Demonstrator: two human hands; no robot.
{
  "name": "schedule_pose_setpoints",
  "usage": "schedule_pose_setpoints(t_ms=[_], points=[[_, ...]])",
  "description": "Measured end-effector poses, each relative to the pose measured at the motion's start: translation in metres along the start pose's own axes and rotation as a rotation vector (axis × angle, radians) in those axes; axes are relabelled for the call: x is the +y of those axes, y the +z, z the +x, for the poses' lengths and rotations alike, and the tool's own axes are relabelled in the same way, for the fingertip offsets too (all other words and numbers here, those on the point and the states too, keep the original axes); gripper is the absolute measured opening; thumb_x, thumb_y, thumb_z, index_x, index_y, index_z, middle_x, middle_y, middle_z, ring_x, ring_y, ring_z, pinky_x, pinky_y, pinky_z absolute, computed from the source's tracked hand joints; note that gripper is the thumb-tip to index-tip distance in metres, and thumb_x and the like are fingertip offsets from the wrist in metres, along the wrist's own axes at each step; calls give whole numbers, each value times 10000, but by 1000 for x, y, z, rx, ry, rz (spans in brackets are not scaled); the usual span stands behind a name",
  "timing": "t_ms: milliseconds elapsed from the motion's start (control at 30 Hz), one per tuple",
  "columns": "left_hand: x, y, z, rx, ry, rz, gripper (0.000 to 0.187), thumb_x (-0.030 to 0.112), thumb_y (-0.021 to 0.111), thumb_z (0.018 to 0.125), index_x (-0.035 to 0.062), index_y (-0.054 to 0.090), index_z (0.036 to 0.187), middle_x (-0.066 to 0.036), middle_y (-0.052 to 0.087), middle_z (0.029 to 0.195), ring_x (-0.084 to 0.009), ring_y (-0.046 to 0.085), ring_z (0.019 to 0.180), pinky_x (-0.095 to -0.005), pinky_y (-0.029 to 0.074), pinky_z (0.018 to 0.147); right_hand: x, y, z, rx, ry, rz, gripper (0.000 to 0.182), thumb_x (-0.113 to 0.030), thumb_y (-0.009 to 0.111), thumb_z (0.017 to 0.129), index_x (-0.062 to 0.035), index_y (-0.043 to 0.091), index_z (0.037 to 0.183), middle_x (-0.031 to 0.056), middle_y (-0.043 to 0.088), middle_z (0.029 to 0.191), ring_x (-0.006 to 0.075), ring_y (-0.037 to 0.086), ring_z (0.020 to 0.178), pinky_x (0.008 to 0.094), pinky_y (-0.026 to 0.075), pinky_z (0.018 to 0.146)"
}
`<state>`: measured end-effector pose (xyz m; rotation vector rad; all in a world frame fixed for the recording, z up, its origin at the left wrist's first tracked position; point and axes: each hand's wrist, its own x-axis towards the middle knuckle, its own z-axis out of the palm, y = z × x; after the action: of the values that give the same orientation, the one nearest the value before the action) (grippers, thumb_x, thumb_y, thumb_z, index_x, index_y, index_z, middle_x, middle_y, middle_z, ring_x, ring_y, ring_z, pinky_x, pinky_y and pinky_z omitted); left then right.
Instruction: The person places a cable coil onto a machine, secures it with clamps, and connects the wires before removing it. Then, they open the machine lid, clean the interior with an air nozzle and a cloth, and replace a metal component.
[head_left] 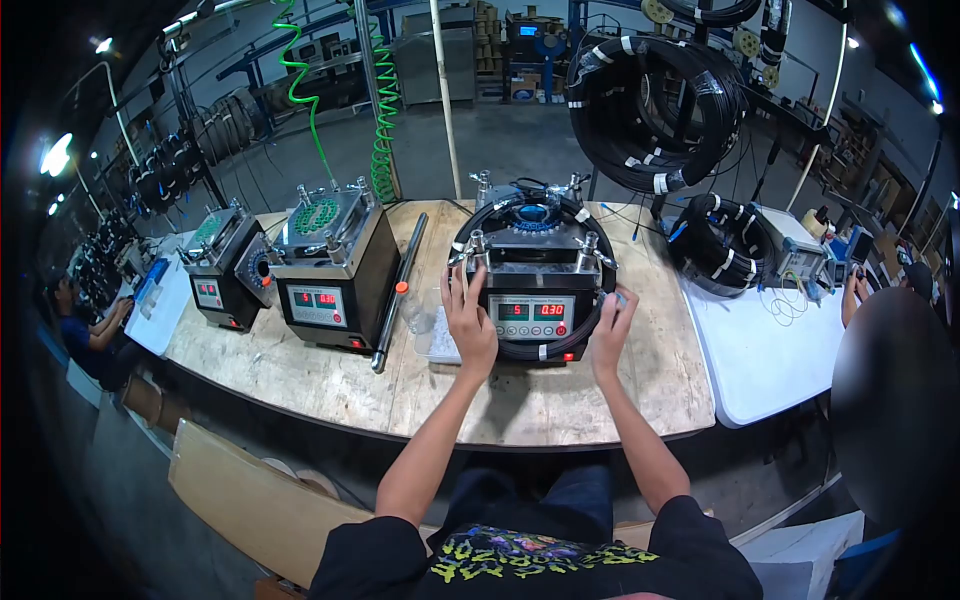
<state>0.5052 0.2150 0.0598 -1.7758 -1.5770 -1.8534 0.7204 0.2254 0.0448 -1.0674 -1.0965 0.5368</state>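
A black machine [533, 300] with red digit displays stands on the wooden table [560, 400] straight ahead. A coil of black cable [600, 262] is looped around its body. My left hand [470, 322] lies flat against the machine's left front edge, fingers spread, touching the coil there. My right hand [611, 330] rests at the right front corner against the cable loop, fingers curled round it. The top plate of the machine carries metal posts and a blue round part.
Two similar machines [325, 268] [227, 268] stand to the left, with a black rod [398, 292] between them and mine. Large cable coils hang [650, 100] and lie [722, 245] to the right. A white table [770, 350] adjoins. People sit at far left [85, 325] and right [890, 400].
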Motion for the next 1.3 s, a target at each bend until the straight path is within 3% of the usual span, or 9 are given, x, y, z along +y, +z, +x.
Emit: schedule_pose_setpoints(t_ms=[133,333,633,867,967,1100,1133,1233,1300], points=[[-3,2,-21,17,19,-68,457,-148,457,801,53,786,1045,-139,464,1602,-430,201,1568,-518,167,1268,-10,0,45,-49,-151,57,399,-286,429,1122,4,551,1368,133,653,1215,203,588,1152,325,416,1039],[-14,7,-31,39,28,-107,331,-102,464,814,29,763,873,-136,500,1578,-459,183,1567,-535,143,1272,-57,18,114,-404,-183,-91,464,-326,480,1100,-8,553,1430,180,666,1290,250,611,1229,343,425,1080],[-9,3,-29,27,8,-80,261,-72,519,801,21,749,883,-149,532,1538,-479,223,1543,-546,194,1261,-94,49,145,-575,-258,-360,532,-368,526,1064,-93,471,1517,270,713,1102,416,687,1070,459,506,950],[1,-12,-3,50,55,123,326,33,595,913,22,598,1239,-160,574,1237,-366,483,1252,-484,340,1104,-104,66,148,-426,-320,-728,452,-335,499,1064,-141,498,1471,278,713,967,482,677,948,524,520,875],[-14,-10,27,164,-76,-43,297,64,585,961,-2,571,1250,-177,539,1207,-326,506,1165,-438,373,1051,-98,68,167,-359,-370,-748,420,-303,487,1062,-156,521,1455,289,707,938,482,688,908,579,531,835],[6,-15,90,95,98,-154,306,74,570,989,-5,576,1285,-184,519,1207,-290,565,1041,-408,457,955,-81,76,207,-486,-259,-642,397,-178,471,1050,-175,554,1438,316,707,986,489,688,952,586,534,872],[8,-15,106,34,152,-127,293,69,596,967,-15,614,1248,-205,566,1175,-346,587,1078,-433,480,957,-91,76,207,-463,-356,-709,409,-133,465,1040,-151,558,1437,321,711,979,438,732,870,552,593,782],[20,-8,130,-163,123,-132,263,58,608,960,11,666,1213,-184,654,1135,-344,657,1028,-428,521,902,-96,81,226,-639,41,-581,357,-158,471,1052,-79,570,1385,289,717,883,363,752,704,477,628,604],[14,-2,124,-109,166,-35,214,86,632,972,31,714,1161,-149,723,1143,-326,720,974,-411,564,838,-58,93,255,-698,-61,-687,333,-187,467,1066,-12,569,1330,291,709,914,336,739,623,436,616,518]])
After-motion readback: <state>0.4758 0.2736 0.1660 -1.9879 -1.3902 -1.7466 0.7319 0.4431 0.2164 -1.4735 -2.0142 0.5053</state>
